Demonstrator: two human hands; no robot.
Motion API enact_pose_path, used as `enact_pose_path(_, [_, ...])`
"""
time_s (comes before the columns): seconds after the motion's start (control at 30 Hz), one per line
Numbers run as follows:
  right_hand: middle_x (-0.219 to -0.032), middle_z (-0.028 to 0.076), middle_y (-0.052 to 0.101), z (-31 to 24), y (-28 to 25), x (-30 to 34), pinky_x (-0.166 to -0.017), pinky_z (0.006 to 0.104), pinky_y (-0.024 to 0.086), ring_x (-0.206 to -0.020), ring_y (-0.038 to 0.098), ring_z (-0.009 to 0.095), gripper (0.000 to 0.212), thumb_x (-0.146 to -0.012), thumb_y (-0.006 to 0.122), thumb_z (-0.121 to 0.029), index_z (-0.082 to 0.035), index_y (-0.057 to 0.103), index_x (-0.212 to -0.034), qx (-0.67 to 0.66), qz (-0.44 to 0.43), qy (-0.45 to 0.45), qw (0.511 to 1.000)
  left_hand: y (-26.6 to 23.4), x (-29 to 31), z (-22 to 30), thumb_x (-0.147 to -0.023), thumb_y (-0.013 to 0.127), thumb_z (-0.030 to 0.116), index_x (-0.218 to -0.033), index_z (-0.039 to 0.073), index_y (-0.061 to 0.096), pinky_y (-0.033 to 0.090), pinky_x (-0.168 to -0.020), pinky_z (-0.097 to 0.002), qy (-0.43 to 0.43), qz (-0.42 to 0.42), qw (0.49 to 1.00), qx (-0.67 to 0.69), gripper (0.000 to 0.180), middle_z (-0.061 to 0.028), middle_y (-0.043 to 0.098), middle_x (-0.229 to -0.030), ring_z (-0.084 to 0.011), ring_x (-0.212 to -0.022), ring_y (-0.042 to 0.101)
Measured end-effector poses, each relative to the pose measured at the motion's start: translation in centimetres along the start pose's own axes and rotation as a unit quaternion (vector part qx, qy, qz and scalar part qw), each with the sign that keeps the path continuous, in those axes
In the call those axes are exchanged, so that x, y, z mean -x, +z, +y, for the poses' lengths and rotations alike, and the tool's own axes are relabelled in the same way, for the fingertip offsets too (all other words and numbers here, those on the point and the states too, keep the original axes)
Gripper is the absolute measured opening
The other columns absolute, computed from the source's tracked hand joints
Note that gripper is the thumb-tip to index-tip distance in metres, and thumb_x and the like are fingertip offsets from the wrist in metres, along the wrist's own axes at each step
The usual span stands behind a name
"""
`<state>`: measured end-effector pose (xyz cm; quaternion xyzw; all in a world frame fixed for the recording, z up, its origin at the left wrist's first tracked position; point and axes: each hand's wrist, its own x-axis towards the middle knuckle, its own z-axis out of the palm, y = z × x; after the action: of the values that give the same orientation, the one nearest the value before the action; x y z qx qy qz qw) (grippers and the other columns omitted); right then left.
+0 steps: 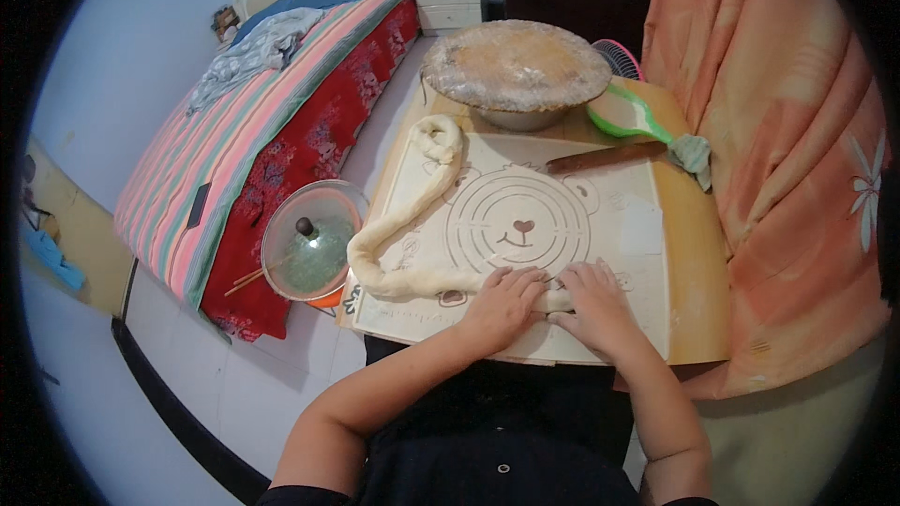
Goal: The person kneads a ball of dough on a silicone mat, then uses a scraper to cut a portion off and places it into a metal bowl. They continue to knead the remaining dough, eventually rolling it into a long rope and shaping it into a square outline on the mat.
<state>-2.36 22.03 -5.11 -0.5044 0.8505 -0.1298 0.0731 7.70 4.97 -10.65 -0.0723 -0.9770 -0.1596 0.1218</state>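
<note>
A long, pale rope of dough (412,283) lies across a cream baking mat (642,314) printed with a bear face and rings. Its far end is coiled at the mat's upper left; from there it runs down the left side and bends along the near edge. My left hand (502,309) is closed over the rope near the front middle of the mat, fingers curled on top. Just right of it, my right hand (595,309) grips the near end, thumb below and fingers above. A short stretch of dough shows between the hands.
Behind the mat stands a bowl under a round, flour-dusted cover (516,66). A wooden stick (605,156), a green-rimmed sieve (628,112) and a pale cloth (691,157) lie at right. Left of the board (698,309) is a glass-lidded pot (314,248). An orange curtain (787,131) hangs at right.
</note>
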Motion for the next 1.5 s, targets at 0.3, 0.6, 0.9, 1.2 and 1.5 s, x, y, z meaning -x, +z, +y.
enact_pose_path(0.3, [-0.099, 0.013, 0.055, 4.0, -0.9, 1.9, -0.090, 0.0424, 0.041, -0.101, 0.054, 0.030, 0.023, -0.081, 0.063, -0.019, -0.004, 0.055, -0.097, 0.100, 0.027, 0.013, 0.995, -7.3, 5.8, -6.4, -0.074, 0.072, 0.031, -0.105, 0.008, 0.059, 0.045, -0.085, -0.0411, -0.128, -0.005, 0.988, -0.083, 0.040, -0.0091, 0.056, -0.104, -0.0280, -0.100, 0.054])
enact_pose_path(0.6, [-0.138, 0.020, 0.043, 4.7, -2.0, 1.3, -0.112, 0.0411, 0.026, -0.132, 0.036, 0.034, 0.047, -0.086, 0.057, -0.017, 0.001, 0.048, -0.128, 0.075, 0.079, 0.071, 0.992, -5.4, 2.8, -6.1, -0.080, 0.066, 0.027, -0.121, 0.004, 0.051, 0.042, -0.094, -0.0403, -0.044, 0.082, 0.996, -0.013, 0.050, -0.0142, 0.050, -0.125, -0.0303, -0.116, 0.048])
enact_pose_path(0.9, [-0.146, 0.023, 0.035, -8.5, 6.0, -3.7, -0.113, 0.0424, 0.024, -0.136, 0.033, 0.032, 0.051, -0.096, 0.040, -0.022, 0.003, 0.036, -0.140, -0.006, 0.028, -0.100, 0.995, -6.1, 8.8, -5.0, -0.081, 0.066, 0.023, -0.136, 0.006, 0.042, 0.029, -0.110, -0.0491, 0.007, -0.032, 0.999, -0.040, 0.063, -0.0134, 0.043, -0.143, -0.0276, -0.135, 0.037])
enact_pose_path(1.2, [-0.148, 0.016, 0.035, -5.7, 5.9, -12.0, -0.113, 0.0476, 0.021, -0.138, 0.030, 0.029, 0.053, -0.096, 0.043, -0.032, -0.002, 0.039, -0.140, 0.090, 0.136, 0.077, 0.984, -3.8, 2.2, -8.2, -0.094, 0.044, 0.037, -0.136, 0.010, 0.045, 0.025, -0.110, -0.0512, -0.227, 0.077, 0.955, -0.171, 0.050, -0.0094, 0.041, -0.145, -0.0241, -0.138, 0.032])
enact_pose_path(1.5, [-0.150, 0.018, 0.031, -8.1, 5.3, -1.2, -0.114, 0.0478, 0.019, -0.138, 0.029, 0.032, 0.064, -0.092, 0.051, -0.036, 0.001, 0.034, -0.141, 0.037, -0.033, -0.047, 0.998, -6.2, 10.1, -4.6, -0.092, 0.052, 0.035, -0.144, 0.010, 0.034, 0.021, -0.112, -0.0533, -0.055, -0.077, 0.994, -0.045, 0.061, -0.0085, 0.033, -0.150, -0.0259, -0.141, 0.027])
